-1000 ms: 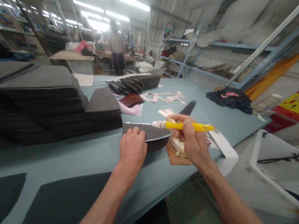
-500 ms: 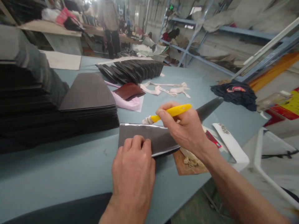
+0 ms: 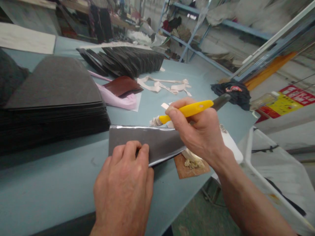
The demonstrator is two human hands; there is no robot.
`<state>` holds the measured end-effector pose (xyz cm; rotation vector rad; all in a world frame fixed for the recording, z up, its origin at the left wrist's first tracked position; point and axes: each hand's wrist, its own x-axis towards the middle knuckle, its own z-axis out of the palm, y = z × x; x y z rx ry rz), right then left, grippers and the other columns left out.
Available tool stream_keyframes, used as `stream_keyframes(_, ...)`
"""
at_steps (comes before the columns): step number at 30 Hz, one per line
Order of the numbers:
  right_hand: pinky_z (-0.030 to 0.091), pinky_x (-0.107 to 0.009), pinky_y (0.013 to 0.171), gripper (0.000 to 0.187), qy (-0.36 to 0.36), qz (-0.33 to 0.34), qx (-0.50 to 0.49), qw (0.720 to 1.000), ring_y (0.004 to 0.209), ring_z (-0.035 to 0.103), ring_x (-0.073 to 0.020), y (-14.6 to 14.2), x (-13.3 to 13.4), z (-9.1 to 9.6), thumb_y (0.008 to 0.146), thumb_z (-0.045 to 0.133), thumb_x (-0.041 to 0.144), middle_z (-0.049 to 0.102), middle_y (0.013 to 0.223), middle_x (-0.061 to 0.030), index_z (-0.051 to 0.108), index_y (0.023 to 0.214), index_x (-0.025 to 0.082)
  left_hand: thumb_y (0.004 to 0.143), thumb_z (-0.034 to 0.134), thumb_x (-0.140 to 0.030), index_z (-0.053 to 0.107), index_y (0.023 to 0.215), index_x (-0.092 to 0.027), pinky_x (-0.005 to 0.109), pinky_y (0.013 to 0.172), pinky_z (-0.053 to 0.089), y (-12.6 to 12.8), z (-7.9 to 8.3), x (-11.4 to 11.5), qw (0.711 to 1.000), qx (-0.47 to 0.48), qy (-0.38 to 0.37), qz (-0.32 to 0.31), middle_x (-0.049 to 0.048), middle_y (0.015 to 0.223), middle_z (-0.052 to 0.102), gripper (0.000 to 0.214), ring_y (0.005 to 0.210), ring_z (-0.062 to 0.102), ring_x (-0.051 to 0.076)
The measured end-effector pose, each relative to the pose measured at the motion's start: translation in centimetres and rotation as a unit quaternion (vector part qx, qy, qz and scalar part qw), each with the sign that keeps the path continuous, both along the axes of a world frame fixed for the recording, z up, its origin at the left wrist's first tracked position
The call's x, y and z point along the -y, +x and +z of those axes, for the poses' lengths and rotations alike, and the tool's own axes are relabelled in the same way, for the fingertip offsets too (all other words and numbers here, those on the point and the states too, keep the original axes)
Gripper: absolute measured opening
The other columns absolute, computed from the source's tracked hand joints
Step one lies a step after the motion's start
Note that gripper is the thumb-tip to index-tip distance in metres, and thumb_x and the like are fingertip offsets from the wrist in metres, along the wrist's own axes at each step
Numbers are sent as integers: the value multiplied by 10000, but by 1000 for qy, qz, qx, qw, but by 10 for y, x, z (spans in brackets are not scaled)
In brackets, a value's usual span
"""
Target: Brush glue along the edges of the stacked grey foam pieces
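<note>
My left hand (image 3: pixel 124 177) lies over the lower left of a dark grey panel (image 3: pixel 162 141), its fingers bent and close together, holding the panel against the table. Wet whitish adhesive shines along the panel's upper and lower edges. In my right hand (image 3: pixel 197 127), a yellow-handled brush (image 3: pixel 194 109) is pinched between thumb and fingers. The brush's bristles, caked in white, are just above the panel's far edge; whether they touch it I cannot tell. Below my right wrist, a brown board (image 3: pixel 188 170) carries a lump of pale paste (image 3: pixel 194 160). My right hand hides the panel's right part.
A thick stack of dark panels (image 3: pixel 56 85) stands at left. Farther back on the blue-grey table (image 3: pixel 61 177) lie a fanned row of dark pieces (image 3: pixel 130 60), pink cloth (image 3: pixel 123 100), a brown piece (image 3: pixel 121 86) and white strips (image 3: pixel 167 86). Dark cloth (image 3: pixel 232 93) lies far right.
The view has shifted, so most things appear higher and farther left. The brush has moved rightward along the panel's far edge. Both hands keep their holds.
</note>
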<state>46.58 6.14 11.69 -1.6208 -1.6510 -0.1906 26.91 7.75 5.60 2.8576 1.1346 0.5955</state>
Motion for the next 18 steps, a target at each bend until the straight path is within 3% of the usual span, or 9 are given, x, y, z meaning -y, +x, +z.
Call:
stream_keyframes(4,423,-285,632,321,7,-2,23,1000,632,621,-119,1,5,-3,1075,610,394,748,765,2,744,861,194,967,498,-145,763,1219,-213,448,788,576,0,1,1,1000,2,24,0,75,1134,746,372,988,689,290)
stream_keyframes(18,386,-278,588,312,-6,-22,47,999,580,581,-101,3,13,-6,1066,598,369,767,788,0,741,854,189,915,564,-125,791,1168,-173,481,737,592,4,3,3,999,21,28,6,96,1089,757,344,941,705,325)
